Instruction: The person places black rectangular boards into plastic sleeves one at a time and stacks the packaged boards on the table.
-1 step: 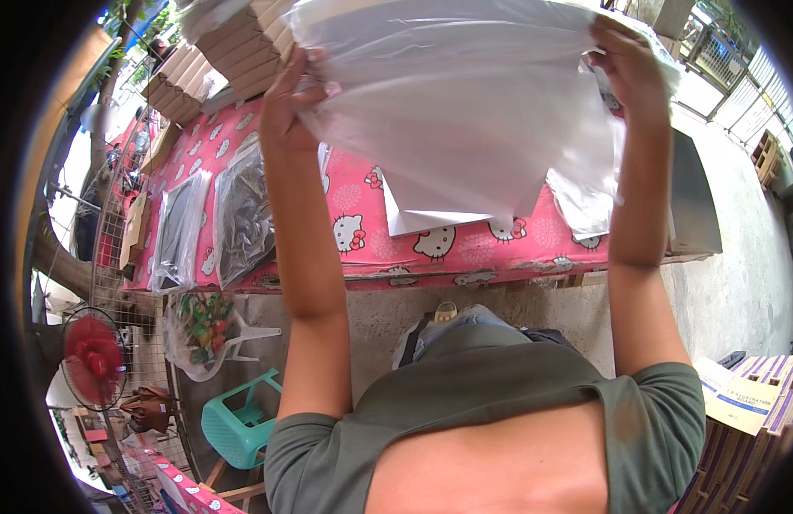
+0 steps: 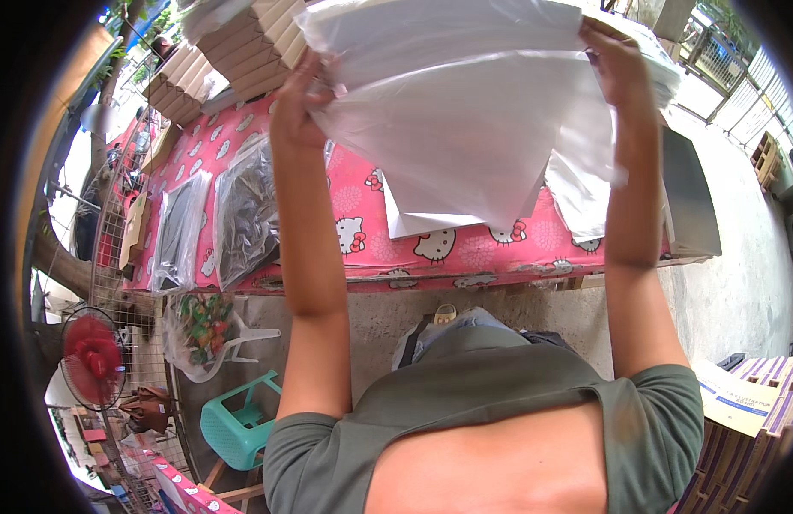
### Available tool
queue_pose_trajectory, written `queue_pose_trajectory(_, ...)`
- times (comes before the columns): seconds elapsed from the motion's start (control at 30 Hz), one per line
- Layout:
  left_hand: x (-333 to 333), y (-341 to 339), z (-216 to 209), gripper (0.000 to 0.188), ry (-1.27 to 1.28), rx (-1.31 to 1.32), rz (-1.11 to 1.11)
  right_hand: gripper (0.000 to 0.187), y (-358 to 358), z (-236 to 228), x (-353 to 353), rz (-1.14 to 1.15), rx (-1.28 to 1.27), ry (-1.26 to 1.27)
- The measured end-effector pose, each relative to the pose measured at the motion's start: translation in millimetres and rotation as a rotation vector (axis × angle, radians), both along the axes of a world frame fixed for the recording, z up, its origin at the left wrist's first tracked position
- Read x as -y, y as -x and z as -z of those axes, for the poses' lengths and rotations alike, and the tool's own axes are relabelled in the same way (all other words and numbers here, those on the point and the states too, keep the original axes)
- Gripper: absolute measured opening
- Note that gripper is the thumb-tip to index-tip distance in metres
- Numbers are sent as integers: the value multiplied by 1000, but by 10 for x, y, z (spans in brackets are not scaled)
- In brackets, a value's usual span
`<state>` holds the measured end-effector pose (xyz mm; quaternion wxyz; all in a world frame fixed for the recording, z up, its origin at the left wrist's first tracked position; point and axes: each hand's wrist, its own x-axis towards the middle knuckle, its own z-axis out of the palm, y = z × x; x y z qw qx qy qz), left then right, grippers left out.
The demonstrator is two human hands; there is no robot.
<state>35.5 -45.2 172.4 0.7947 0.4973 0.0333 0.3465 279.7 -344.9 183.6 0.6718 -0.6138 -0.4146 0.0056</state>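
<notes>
A clear plastic bag (image 2: pixel 465 111) is stretched between my two hands above the table, with white sheet material showing in its upper part. My left hand (image 2: pixel 304 98) is closed on the left edge of the bag. On the opposite edge, my right hand (image 2: pixel 615 60) grips the plastic with bent fingers. Beneath the hanging film lies a white sheet (image 2: pixel 405 214) on the pink patterned tablecloth (image 2: pixel 349 201). Whether the upper white sheet sits fully inside the bag, I cannot tell.
Dark sheets in clear plastic (image 2: pixel 242 218) lie at the table's left. White plastic-wrapped sheets (image 2: pixel 580 201) and a dark board (image 2: pixel 692 188) are at right. Stacked brown cartons (image 2: pixel 242 47) stand at back left. A green stool (image 2: pixel 238 420) and red fan (image 2: pixel 94 360) are nearer.
Both hands have shifted slightly inward and a little lower. The bag has come down with them, and more of the white sheet shows along its upper part.
</notes>
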Motion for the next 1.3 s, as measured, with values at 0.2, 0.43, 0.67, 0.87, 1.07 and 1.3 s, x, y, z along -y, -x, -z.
queue_pose_trajectory(0.2,170,14,1489,33,63,-468,-90,30,754,1289,-51,275,-286,-98)
queue_pose_trajectory(0.43,542,269,2253,26,43,-516,-130,16,1038,2325,213,242,-95,192)
queue_pose_trajectory(0.67,566,636,2016,25,-403,-932,-214,18,956,2219,171,34,-753,183)
queue_pose_trajectory(0.87,1037,1659,2233,15,35,-1092,-42,29,1897,2346,647,-57,-1020,301)
queue_pose_trajectory(1.07,1269,2041,2227,16,431,-883,-103,22,2365,2194,784,-118,-1016,496)
queue_pose_trajectory(1.3,1324,1766,2186,32,501,-588,-282,18,2284,2152,617,-113,-1111,308)
